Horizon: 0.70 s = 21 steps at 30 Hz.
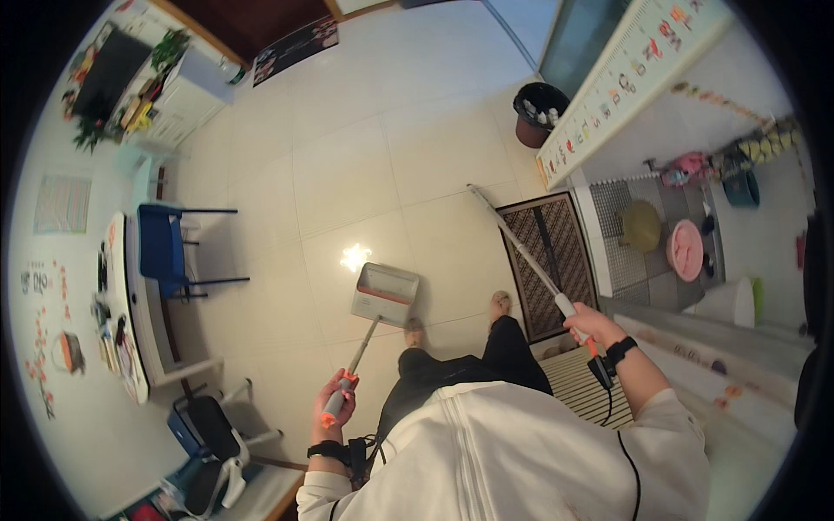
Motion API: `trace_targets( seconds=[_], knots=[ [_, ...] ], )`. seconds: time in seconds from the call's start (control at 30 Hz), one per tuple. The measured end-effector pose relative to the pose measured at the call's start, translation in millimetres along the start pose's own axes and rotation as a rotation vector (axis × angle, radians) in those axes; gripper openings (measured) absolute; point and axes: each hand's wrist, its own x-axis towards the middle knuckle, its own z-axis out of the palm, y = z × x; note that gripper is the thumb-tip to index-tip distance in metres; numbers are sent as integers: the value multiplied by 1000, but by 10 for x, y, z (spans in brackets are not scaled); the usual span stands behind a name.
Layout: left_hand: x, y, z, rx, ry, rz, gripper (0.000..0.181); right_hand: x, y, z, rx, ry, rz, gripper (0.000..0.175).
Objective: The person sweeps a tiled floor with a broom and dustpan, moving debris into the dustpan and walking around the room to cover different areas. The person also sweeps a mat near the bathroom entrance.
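My left hand is closed around the grey and orange grip of a long-handled dustpan, whose pan rests on the tiled floor in front of my left foot. In my right hand is a long grey pole with an orange end, probably a broom. The pole slants away across the corner of a brown patterned doormat, and its far end is over the tiles. What kind of head it has I cannot tell. A bright ceiling-light reflection shows on the floor beside the pan.
A blue chair and a desk stand on the left, with an office chair nearer. A lined bin stands ahead right, by a partition edge bearing a printed ruler. Beyond the doormat lies a pink basin.
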Motion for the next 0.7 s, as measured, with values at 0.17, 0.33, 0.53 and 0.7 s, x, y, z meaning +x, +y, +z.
trace_targets(
  seconds=[0.17,0.33,0.53,0.7],
  knots=[
    [213,609,-133,177,11,-125,48,191,421,1288,154,62,-24,40],
    [406,1063,-143,359,30,-221,48,4,877,2521,189,-70,32,27],
    [648,1269,-30,572,16,-274,51,-854,1480,2741,666,-1,-46,11],
    [661,1315,137,642,-57,-252,51,-1225,1842,3173,740,268,108,22]
  ],
)
